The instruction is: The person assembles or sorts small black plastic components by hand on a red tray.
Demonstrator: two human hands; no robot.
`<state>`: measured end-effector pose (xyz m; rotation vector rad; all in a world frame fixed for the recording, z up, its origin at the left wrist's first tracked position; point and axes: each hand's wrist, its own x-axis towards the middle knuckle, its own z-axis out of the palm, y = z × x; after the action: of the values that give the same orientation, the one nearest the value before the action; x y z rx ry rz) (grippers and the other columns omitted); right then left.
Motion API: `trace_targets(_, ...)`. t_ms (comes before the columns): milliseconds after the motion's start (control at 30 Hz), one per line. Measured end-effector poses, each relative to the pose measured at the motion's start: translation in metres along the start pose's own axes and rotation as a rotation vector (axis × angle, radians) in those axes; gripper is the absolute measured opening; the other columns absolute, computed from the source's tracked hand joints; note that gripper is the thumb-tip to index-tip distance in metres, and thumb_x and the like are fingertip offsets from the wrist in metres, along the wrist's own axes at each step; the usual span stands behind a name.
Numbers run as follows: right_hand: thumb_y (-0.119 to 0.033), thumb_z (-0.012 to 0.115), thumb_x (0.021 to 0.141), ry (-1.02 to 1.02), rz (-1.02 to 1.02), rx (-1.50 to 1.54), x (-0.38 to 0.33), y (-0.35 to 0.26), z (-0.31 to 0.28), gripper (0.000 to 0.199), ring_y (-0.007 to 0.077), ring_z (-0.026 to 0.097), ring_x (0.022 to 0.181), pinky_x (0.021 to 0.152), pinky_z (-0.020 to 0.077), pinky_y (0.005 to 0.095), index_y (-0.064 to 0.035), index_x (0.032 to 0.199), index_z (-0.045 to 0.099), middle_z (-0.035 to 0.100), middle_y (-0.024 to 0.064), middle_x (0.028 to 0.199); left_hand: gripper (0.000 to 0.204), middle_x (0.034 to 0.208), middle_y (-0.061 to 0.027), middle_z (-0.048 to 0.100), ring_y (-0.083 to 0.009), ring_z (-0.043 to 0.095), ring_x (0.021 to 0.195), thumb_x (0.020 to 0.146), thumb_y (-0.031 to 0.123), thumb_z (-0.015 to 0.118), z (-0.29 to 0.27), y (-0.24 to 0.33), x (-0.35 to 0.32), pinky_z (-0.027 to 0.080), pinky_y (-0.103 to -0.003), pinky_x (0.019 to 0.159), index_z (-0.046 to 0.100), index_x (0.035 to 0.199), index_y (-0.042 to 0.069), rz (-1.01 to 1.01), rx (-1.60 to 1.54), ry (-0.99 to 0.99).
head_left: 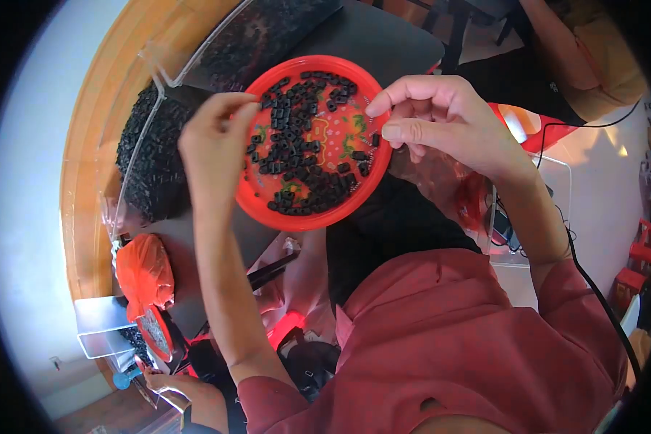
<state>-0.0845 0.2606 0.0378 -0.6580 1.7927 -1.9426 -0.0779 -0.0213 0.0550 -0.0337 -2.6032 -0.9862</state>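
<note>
A round red tray point(267, 215) with a printed floral base holds many small black plastic parts point(288, 137). My left hand point(217, 141) is at the tray's left rim, thumb and index finger drawn together. Black parts lie right by those fingertips, and I cannot make out what is between them. Over the right rim is my right hand point(445, 123), its fingers curled and the thumb bent in toward them. Anything in that grip is too small or hidden to name. A few black parts lie in the tray close to its fingertips.
Left of the tray, a clear-walled bin point(148, 155) holds a heap of black parts. Beyond the tray is a dark tabletop point(383, 47). An orange-red plastic bag point(146, 271) sits at lower left. Other people work at upper right and lower left. A black cable point(593, 282) runs by my right arm.
</note>
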Motion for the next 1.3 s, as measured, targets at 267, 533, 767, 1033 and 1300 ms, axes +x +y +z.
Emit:
trace_targets(267,-0.012,0.065,0.087,0.039,-0.012,-0.035,0.003,0.013,-0.010,0.020,0.0046,0.053,0.060,0.055,0.0436,0.0188,-0.0001,0.103,0.065,0.066,0.0032,0.081,0.010,0.076,-0.0106,0.059,-0.0261,0.059,0.070,0.075,0.008,0.070,0.065,0.009,0.006,0.046,-0.038,0.065,0.069,0.084,0.006,0.161,0.179,-0.164)
trace_targets(533,-0.013,0.066,0.086,0.078,-0.010,-0.113,0.015,0.015,-0.016,0.021,0.0045,0.054,0.061,0.054,0.0433,0.0191,-0.0011,0.103,0.066,0.066,0.0017,0.080,0.010,0.079,-0.0121,0.060,-0.0318,0.061,0.077,0.075,0.009,0.069,0.072,0.008,-0.004,0.048,-0.041,0.067,0.066,0.083,0.003,0.220,0.324,-0.233)
trace_targets(767,-0.013,0.068,0.081,0.155,-0.259,-0.429,0.047,0.028,-0.005,0.021,0.0131,0.061,0.063,0.058,0.0480,0.0271,-0.0031,0.100,0.069,0.068,0.0097,0.077,0.021,0.081,-0.0066,0.064,-0.0099,0.056,0.068,0.084,0.010,0.068,0.055,0.023,-0.004,0.044,-0.023,0.061,0.057,0.099,0.001,-0.221,-0.499,-0.425)
trace_targets(1033,-0.008,0.066,0.082,-0.003,-0.436,-0.438,0.053,0.012,0.000,0.014,0.0180,0.065,0.076,0.068,0.0502,0.0269,0.0006,0.092,0.069,0.067,0.0113,0.080,0.041,0.079,-0.0069,0.065,-0.0072,0.054,0.063,0.085,0.015,0.070,0.042,0.029,-0.005,0.041,-0.018,0.058,0.048,0.115,-0.001,-0.408,-0.994,-0.493)
trace_targets(1300,-0.009,0.060,0.091,0.093,-0.252,-0.313,0.043,0.014,-0.005,0.014,0.0054,0.057,0.079,0.074,0.0465,0.0208,0.0035,0.096,0.063,0.063,0.0022,0.082,0.017,0.075,-0.0035,0.065,-0.0082,0.056,0.061,0.081,0.016,0.071,0.068,0.008,0.008,0.045,-0.024,0.057,0.064,0.090,0.003,-0.057,-0.227,-0.266)
